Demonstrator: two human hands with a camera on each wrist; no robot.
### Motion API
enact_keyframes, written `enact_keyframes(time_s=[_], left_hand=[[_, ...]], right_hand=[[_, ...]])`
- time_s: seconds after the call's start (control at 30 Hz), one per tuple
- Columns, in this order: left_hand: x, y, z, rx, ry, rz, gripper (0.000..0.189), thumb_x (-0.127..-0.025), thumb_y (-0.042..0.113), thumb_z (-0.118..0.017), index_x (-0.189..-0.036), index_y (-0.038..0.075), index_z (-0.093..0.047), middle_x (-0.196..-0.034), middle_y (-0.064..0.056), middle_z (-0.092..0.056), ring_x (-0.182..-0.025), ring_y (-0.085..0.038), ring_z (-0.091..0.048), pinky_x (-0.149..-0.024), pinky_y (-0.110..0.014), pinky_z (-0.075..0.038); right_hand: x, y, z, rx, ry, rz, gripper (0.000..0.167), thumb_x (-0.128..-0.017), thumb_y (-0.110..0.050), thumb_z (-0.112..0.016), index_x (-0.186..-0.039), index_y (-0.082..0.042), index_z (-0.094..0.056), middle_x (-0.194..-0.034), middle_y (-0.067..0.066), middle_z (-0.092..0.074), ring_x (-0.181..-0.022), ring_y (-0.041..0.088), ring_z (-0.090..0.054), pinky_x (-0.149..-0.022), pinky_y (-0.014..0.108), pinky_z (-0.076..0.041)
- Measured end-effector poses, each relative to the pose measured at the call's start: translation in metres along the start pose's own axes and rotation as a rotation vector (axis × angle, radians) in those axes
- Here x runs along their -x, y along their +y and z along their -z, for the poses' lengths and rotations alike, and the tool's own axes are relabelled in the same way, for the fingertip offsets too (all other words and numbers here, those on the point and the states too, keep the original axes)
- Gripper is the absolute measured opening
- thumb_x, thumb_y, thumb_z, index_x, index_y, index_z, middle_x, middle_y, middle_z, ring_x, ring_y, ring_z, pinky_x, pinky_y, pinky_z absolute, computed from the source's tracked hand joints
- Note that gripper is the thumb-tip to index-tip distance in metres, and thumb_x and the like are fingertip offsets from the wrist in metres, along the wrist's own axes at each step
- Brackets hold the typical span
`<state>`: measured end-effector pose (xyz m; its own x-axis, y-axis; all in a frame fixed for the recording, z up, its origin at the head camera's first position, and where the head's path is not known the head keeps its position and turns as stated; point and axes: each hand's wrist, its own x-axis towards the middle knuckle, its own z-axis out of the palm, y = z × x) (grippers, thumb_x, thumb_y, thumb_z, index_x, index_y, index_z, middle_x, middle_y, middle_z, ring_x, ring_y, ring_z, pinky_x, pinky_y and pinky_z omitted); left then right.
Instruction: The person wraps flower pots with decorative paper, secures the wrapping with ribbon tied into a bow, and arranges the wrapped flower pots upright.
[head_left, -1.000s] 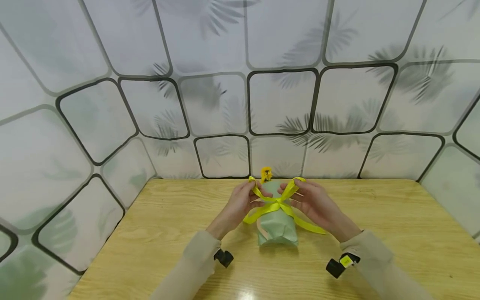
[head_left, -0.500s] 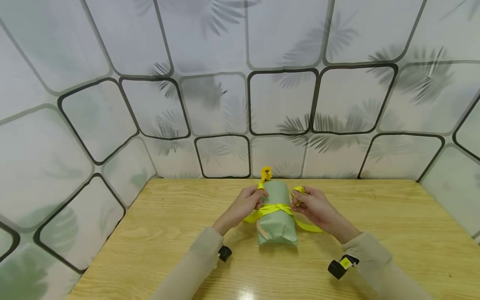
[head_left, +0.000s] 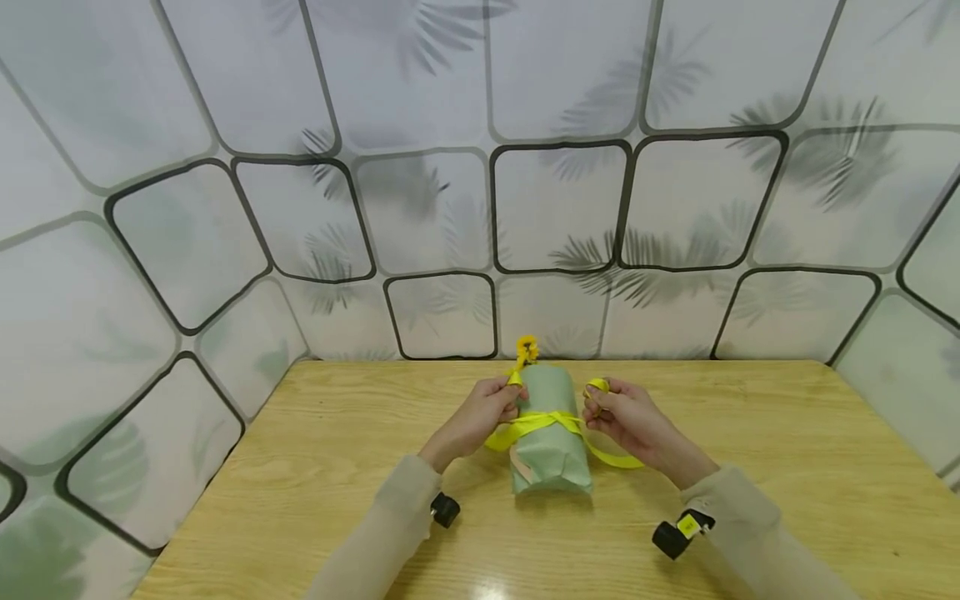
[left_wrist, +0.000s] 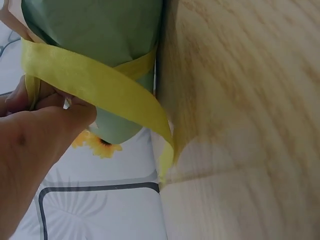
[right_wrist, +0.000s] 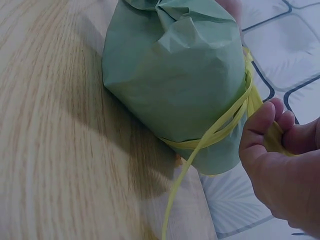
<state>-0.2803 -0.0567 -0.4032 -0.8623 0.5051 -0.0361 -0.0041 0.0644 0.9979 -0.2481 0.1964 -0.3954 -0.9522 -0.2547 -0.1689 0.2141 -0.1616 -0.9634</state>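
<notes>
A bundle wrapped in pale green paper [head_left: 551, 462] lies on the table, its crumpled end towards me. A yellow ribbon [head_left: 551, 419] runs round its middle, crossing on top, with loose tails out to both sides. My left hand [head_left: 480, 415] pinches a ribbon loop beside the bundle's left side. On the right, my right hand [head_left: 637, 421] pinches the other loop between thumb and fingers. The left wrist view shows a wide ribbon tail [left_wrist: 95, 82] hanging across the paper. In the right wrist view a thin tail [right_wrist: 187, 165] drops past the bundle.
A yellow sunflower [head_left: 527, 348] shows beyond the far end of the bundle. The wooden table [head_left: 337, 467] reaches back to a patterned cloth wall [head_left: 442, 317]. Both wrists wear small black cameras, one of them at the right cuff [head_left: 671, 537].
Both hands have come down from the raised bow loops, with fingers closing on them. The loops look smaller and bunched at the fingers. Over the last half second the hands have hardly moved.
</notes>
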Motion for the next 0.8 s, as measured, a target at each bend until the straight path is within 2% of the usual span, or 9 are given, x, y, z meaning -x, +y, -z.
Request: enact_keyframes(time_s=[0.2,0.4,0.5,0.57,0.63,0.7,0.73,0.8], left_hand=[[-0.001,0.003,0.001,0.061,-0.025,-0.001,0.028,-0.111,0.011,-0.034,-0.110,-0.008,-0.055,-0.061,0.006,-0.026,-0.056,-0.009,-0.023,-0.064,-0.024,-0.028],[-0.002,0.004,0.001,0.031,-0.008,-0.019,0.029,-0.111,0.013,-0.036,-0.114,-0.008,-0.056,-0.062,0.004,-0.028,-0.058,-0.011,-0.026,-0.067,-0.027,-0.030],[0.000,0.003,0.003,0.010,0.023,-0.031,0.031,-0.111,0.016,-0.038,-0.120,-0.005,-0.058,-0.067,0.003,-0.037,-0.065,-0.011,-0.038,-0.074,-0.027,-0.041],[0.003,0.004,0.006,0.009,0.036,-0.043,0.033,-0.111,0.019,-0.039,-0.128,-0.003,-0.058,-0.080,0.000,-0.050,-0.078,-0.012,-0.051,-0.083,-0.031,-0.051],[0.008,0.006,0.009,0.003,0.057,-0.052,0.037,-0.111,0.020,-0.041,-0.139,0.000,-0.054,-0.104,-0.005,-0.060,-0.100,-0.016,-0.058,-0.095,-0.038,-0.054],[0.013,0.009,0.013,-0.014,0.089,-0.051,0.043,-0.107,0.017,-0.045,-0.148,0.004,-0.048,-0.130,-0.013,-0.057,-0.119,-0.025,-0.057,-0.103,-0.045,-0.052],[0.016,0.011,0.015,-0.035,0.114,-0.037,0.047,-0.106,0.016,-0.048,-0.151,0.006,-0.045,-0.140,-0.016,-0.053,-0.126,-0.028,-0.055,-0.105,-0.047,-0.050],[0.023,0.014,0.017,-0.091,0.185,0.026,0.055,-0.103,0.019,-0.054,-0.155,0.006,-0.040,-0.151,-0.021,-0.045,-0.134,-0.034,-0.051,-0.109,-0.051,-0.047]], right_hand=[[0.001,-0.003,0.004,-0.008,0.006,0.000,0.015,-0.110,-0.012,-0.045,-0.097,-0.009,-0.052,-0.082,-0.002,-0.055,-0.076,0.009,-0.058,-0.071,0.021,-0.055],[0.001,0.001,0.007,-0.027,0.003,0.013,0.013,-0.110,-0.015,-0.048,-0.098,-0.009,-0.052,-0.084,-0.002,-0.057,-0.080,0.008,-0.060,-0.073,0.020,-0.055],[0.004,0.004,0.008,-0.035,-0.012,0.020,0.014,-0.110,-0.020,-0.048,-0.109,-0.006,-0.052,-0.092,-0.001,-0.062,-0.091,0.010,-0.065,-0.082,0.021,-0.057],[0.007,0.005,0.010,-0.054,-0.012,0.019,0.021,-0.111,-0.023,-0.047,-0.119,-0.004,-0.050,-0.102,0.001,-0.065,-0.100,0.011,-0.067,-0.089,0.022,-0.057],[0.010,0.006,0.012,-0.073,0.009,0.016,0.031,-0.111,-0.025,-0.047,-0.131,-0.001,-0.044,-0.115,0.005,-0.064,-0.107,0.013,-0.066,-0.095,0.025,-0.057],[0.015,0.005,0.015,-0.050,0.048,0.004,0.046,-0.110,-0.027,-0.048,-0.144,0.000,-0.034,-0.130,0.009,-0.057,-0.112,0.015,-0.064,-0.098,0.027,-0.056],[0.018,0.005,0.016,-0.005,0.072,0.000,0.053,-0.109,-0.028,-0.049,-0.149,0.001,-0.029,-0.137,0.012,-0.053,-0.115,0.017,-0.063,-0.099,0.028,-0.056],[0.024,0.004,0.019,0.114,0.132,0.004,0.065,-0.108,-0.029,-0.054,-0.155,0.002,-0.022,-0.144,0.020,-0.046,-0.119,0.023,-0.061,-0.098,0.030,-0.057]])
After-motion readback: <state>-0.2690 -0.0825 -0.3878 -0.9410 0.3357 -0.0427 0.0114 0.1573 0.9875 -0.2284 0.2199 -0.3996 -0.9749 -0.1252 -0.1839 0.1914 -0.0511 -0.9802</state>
